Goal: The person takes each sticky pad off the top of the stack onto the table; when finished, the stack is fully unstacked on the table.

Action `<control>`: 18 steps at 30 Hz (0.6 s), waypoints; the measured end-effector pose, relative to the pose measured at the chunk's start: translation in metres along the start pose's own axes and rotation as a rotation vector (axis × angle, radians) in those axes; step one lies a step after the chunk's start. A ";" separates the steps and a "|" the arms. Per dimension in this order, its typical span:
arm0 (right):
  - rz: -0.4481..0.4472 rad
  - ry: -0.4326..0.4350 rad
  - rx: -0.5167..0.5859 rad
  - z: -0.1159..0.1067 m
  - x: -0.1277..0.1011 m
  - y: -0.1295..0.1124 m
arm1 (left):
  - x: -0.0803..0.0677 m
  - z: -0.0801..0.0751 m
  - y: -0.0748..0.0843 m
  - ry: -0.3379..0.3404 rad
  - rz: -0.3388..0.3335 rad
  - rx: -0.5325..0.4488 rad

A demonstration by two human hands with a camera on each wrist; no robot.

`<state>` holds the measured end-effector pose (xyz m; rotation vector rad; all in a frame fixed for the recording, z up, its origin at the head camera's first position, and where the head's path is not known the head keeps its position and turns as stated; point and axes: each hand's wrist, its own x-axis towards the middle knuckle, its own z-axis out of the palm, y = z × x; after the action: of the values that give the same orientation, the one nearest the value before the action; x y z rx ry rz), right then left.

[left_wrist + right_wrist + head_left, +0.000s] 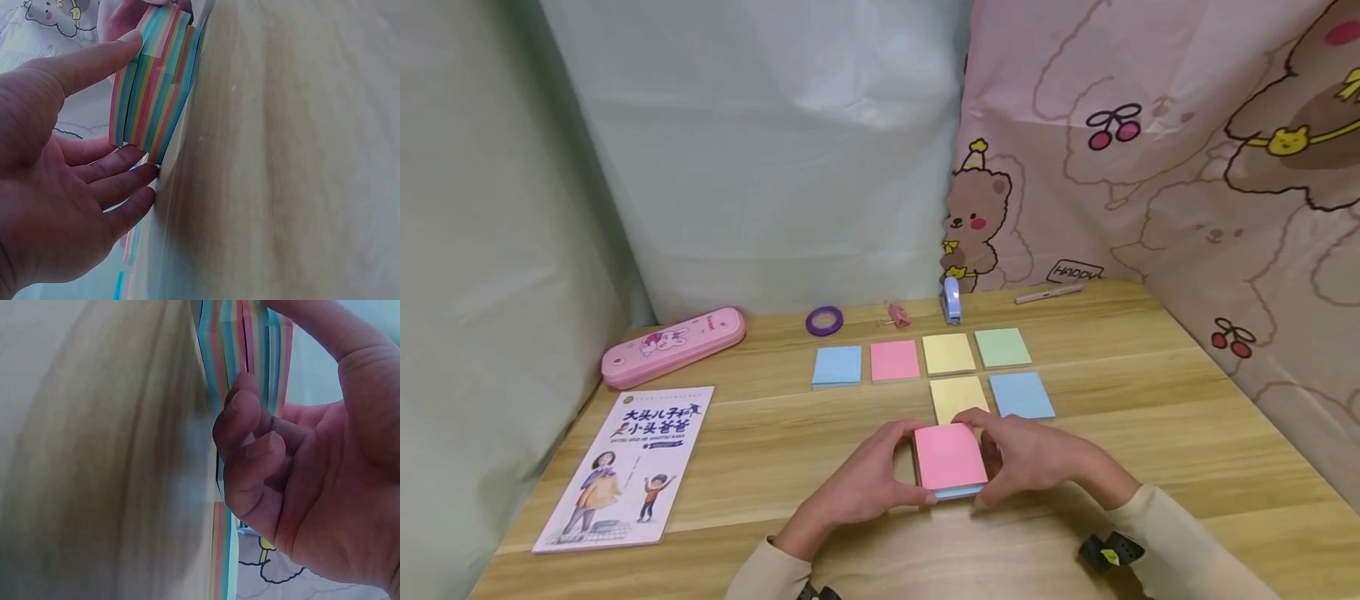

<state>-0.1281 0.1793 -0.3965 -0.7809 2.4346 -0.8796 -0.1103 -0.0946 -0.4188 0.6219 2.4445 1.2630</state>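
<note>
A stack of multicoloured sticky note pads (950, 457), pink on top, stands on the table near the person. My left hand (868, 475) grips its left side, thumb at the near corner and fingers toward the far corner. From the other side my right hand (1030, 454) holds it with thumb and index finger; in the right wrist view its other fingers are curled in beside the stack. Striped edges of several pads show in the left wrist view. Just behind lie a yellow pad (958, 398), partly covered by the right fingers, and a blue pad (1022, 395).
Farther back is a row of blue (837, 365), pink (895, 360), yellow (949, 353) and green (1003, 347) pads. Behind them lie purple tape (824, 321), pink clips (898, 314), a stapler (952, 301) and a pen (1049, 293). A pencil case (673, 347) and booklet (625, 471) occupy the left.
</note>
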 end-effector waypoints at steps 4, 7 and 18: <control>0.008 0.013 -0.021 0.002 0.000 -0.001 | 0.000 0.000 0.001 -0.002 -0.002 -0.002; 0.015 0.017 -0.029 0.003 0.001 -0.002 | 0.000 0.000 0.001 0.000 0.001 0.001; -0.006 0.047 -0.065 0.006 0.005 -0.001 | 0.000 0.000 0.001 -0.002 0.005 0.000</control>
<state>-0.1281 0.1731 -0.4006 -0.8001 2.5140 -0.8336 -0.1105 -0.0945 -0.4180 0.6294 2.4432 1.2634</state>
